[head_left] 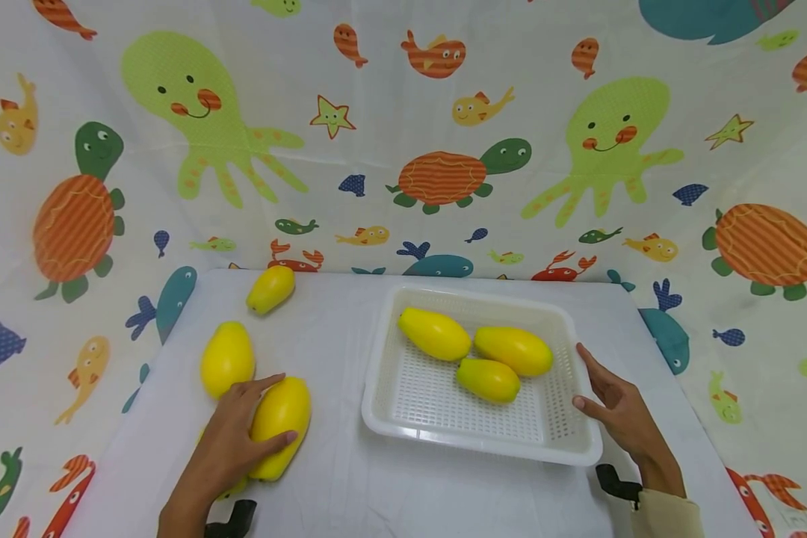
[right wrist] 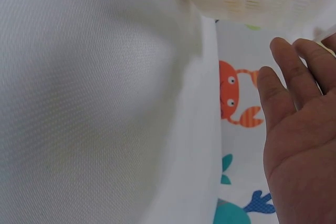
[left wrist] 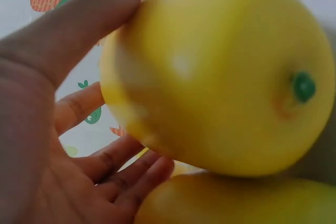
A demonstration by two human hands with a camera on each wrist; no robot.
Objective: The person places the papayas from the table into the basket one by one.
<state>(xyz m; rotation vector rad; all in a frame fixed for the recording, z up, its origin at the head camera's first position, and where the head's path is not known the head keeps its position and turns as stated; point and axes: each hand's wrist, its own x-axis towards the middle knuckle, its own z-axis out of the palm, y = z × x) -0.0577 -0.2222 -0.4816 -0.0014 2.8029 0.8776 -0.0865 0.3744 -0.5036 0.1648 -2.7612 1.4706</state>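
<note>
My left hand (head_left: 232, 430) grips a large yellow papaya (head_left: 288, 411), thumb on the near side and fingers on the far side. In the left wrist view this papaya (left wrist: 226, 66) shows a small green stem end, with another yellow fruit below it. At the right, my right hand (head_left: 622, 415) is at the side of a white plastic basket (head_left: 430, 403), thumb and forefinger apart at its rim. The right wrist view shows that hand's fingers (right wrist: 291, 72) fairly straight beside the basket wall. Inside the basket lie three papayas (head_left: 436, 334).
Left of the basket, one papaya (head_left: 227, 360) lies beyond the left hand and a smaller papaya (head_left: 271, 289) near the far edge. Another yellow fruit (head_left: 234, 489) is partly hidden under the left wrist. A white cloth covers the table (head_left: 339, 478); a patterned curtain (head_left: 363, 149) hangs behind.
</note>
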